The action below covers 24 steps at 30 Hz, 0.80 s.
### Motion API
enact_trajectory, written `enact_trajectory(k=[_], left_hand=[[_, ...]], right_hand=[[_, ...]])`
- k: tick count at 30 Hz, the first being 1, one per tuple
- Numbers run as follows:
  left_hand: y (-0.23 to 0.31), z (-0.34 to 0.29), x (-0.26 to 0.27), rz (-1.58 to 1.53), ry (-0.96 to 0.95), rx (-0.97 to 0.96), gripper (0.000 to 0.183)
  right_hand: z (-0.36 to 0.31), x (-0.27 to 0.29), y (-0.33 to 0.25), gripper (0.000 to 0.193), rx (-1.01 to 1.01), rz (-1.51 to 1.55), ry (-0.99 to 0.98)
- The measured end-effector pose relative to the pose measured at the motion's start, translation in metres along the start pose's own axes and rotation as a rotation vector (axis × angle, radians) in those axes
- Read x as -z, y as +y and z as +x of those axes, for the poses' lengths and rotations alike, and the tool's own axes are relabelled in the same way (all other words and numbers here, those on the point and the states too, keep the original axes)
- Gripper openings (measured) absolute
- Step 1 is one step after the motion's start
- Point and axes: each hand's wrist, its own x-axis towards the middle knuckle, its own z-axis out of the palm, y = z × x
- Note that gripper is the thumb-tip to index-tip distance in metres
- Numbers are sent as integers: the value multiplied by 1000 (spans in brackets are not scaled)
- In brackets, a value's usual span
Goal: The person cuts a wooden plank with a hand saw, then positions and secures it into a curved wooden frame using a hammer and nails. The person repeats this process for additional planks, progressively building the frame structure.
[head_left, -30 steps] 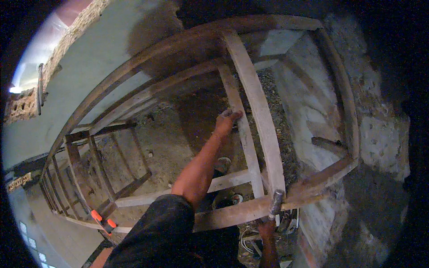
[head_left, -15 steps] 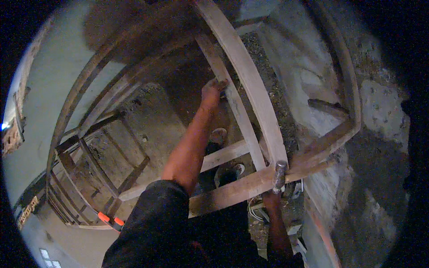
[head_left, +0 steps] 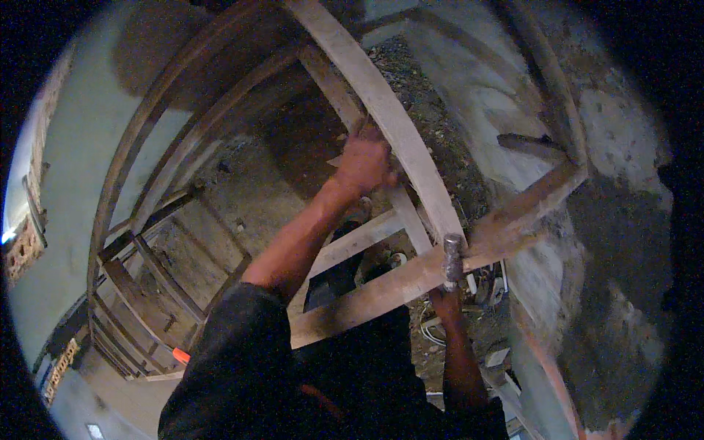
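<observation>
My left hand (head_left: 364, 163) is closed around the inner wooden slat (head_left: 330, 84) of a timber frame, beside a longer pale curved-looking beam (head_left: 400, 121). Its fingers are partly smeared, and a small pale point juts out at its left side. Low on the right, my right hand (head_left: 444, 301) grips a hammer, mostly behind the near cross rail (head_left: 370, 299). The metal hammer head (head_left: 453, 255) stands upright in front of the corner where beam and rail meet. The handle is largely hidden.
A second crosspiece (head_left: 359, 240) spans the frame above my feet. More wooden framing (head_left: 165, 275) stands at left, with an orange-tipped object (head_left: 180, 356) below it. A rough plastered wall (head_left: 616, 242) rises at right. Rubble and pale cables (head_left: 431, 328) lie on the ground.
My left hand has shifted along the slat and turned, showing more of its back. The hammer stays at the corner in my right hand. The whole view has shifted slightly.
</observation>
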Motion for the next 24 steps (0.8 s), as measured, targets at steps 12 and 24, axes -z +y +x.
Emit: enact_trajectory(k=[12, 24], left_hand=[[32, 35, -37, -27, -701, -309, 71], [57, 3, 44, -31, -456, -379, 60]], right_hand=[[7, -4, 15, 58, -54, -56, 7], [-20, 13, 0, 44, 47, -204, 176]])
